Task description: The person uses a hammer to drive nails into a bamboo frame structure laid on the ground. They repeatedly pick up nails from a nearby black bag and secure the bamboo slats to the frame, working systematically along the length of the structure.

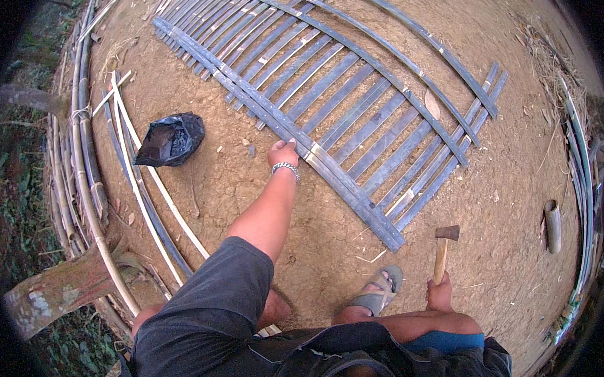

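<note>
A panel of split bamboo slats (359,117) lies on the ground in front of me, its many cross slats joined to long rails. At its near edge, my left hand (281,152) is closed around the doubled bamboo rail (346,185), thumb by the top and a chain bracelet at the wrist. Lower right, my right hand (439,293) grips a hammer (441,252) by its wooden handle. The dark metal head points up and away from me, apart from the panel. My fingers under the rail are partly hidden.
An open black plastic bag (171,140) sits left of the panel, beside pale bamboo strips (138,161). Long bamboo poles (82,138) line the left side, near a tree trunk (68,289). At right are a short bamboo tube (552,226) and long strips (588,194).
</note>
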{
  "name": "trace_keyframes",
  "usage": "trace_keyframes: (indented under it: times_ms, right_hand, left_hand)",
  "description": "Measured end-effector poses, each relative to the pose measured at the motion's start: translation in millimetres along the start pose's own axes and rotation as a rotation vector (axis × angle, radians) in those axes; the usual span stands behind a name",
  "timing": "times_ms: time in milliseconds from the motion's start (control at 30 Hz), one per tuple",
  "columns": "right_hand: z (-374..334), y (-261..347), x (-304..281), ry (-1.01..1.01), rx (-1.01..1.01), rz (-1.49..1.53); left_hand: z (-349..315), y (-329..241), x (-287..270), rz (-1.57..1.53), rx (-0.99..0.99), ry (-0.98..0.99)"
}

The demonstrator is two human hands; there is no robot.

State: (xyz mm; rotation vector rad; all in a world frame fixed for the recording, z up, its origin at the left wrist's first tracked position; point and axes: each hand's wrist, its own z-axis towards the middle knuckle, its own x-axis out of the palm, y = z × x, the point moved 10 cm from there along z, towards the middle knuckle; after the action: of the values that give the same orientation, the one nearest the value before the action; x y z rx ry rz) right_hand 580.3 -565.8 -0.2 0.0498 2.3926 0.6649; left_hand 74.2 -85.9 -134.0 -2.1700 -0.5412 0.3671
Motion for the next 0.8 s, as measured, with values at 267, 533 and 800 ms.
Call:
trace_keyframes:
  times_ms: [267,533,800]
  right_hand:
    - [12,-16,4,0.026,-0.059,-0.032]
    - [8,-7,5,-0.013,-0.041,-0.045]
    - [2,4,1,0.012,0.019,-0.055]
  left_hand:
    - [-12,-15,-7,0.072,0.071,-0.058]
    - [-19,-9,-3,-0.097,-0.070,0.029]
    - [-37,-23,21,-0.355,-0.249,0.236]
